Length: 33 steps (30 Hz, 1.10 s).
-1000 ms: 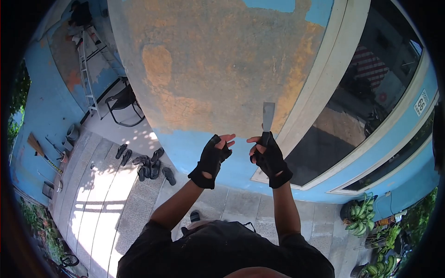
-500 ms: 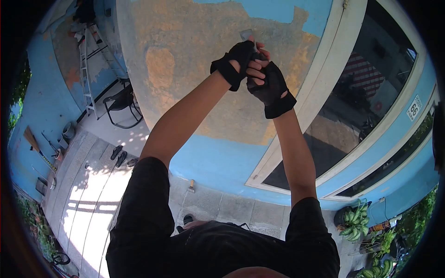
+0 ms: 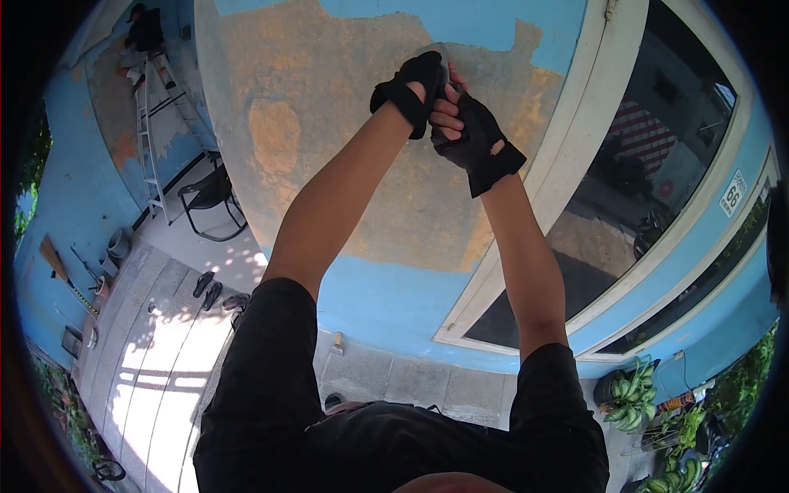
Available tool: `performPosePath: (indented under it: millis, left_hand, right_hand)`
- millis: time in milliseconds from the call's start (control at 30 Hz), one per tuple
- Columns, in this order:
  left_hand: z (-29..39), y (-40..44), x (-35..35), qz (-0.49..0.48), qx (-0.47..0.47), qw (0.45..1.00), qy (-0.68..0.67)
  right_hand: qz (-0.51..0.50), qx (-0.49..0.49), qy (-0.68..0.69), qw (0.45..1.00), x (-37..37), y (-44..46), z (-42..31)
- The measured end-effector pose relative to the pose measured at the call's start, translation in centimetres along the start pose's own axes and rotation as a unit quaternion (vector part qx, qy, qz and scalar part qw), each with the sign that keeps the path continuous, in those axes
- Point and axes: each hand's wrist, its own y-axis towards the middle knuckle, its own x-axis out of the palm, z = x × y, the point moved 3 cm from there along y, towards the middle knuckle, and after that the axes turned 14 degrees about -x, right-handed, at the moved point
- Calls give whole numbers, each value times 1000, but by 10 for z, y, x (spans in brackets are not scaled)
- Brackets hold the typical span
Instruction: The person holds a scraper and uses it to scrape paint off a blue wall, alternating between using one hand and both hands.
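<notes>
Both my hands, in black fingerless gloves, are raised together against the wall (image 3: 353,181). My left hand (image 3: 415,89) is closed around a scraper (image 3: 445,67); most of its handle is hidden by the gloves. Closed beside and slightly below it, my right hand (image 3: 467,127) wraps its fingers around the same grip. The scraper's grey blade points up, near the ragged lower edge of the blue paint (image 3: 485,25). Below that edge the wall surface is bare grey with orange-tan patches.
A white-framed glass door (image 3: 608,189) stands to the right. At far left, a person (image 3: 145,31) is up a ladder (image 3: 146,131), near a black chair (image 3: 212,193). A wooden-handled tool (image 3: 338,343) rests on the floor by the wall. Potted plants (image 3: 629,394) stand lower right.
My hands have shifted slightly up and left with the scraper, its blade now closer to the blue paint edge. The view has tilted up a little, showing more of the person on the ladder.
</notes>
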Motion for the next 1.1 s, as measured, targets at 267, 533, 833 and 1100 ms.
performPosePath:
  millis: [267,533,833,1100]
  left_hand:
    - [0,-12,0,18,1,999,-49]
    - [5,-15,-1,17,19,999,-30]
    - [7,-10,4,73,12,997,-7]
    - [2,4,1,48,6,999,-7]
  right_hand:
    - [21,13,-20,1000,3,3,1]
    - [7,16,10,1000,12,5,4]
    - [-3,10,-8,1000,7,8,-3]
    - [15,-4,-16,1000,12,0,-4]
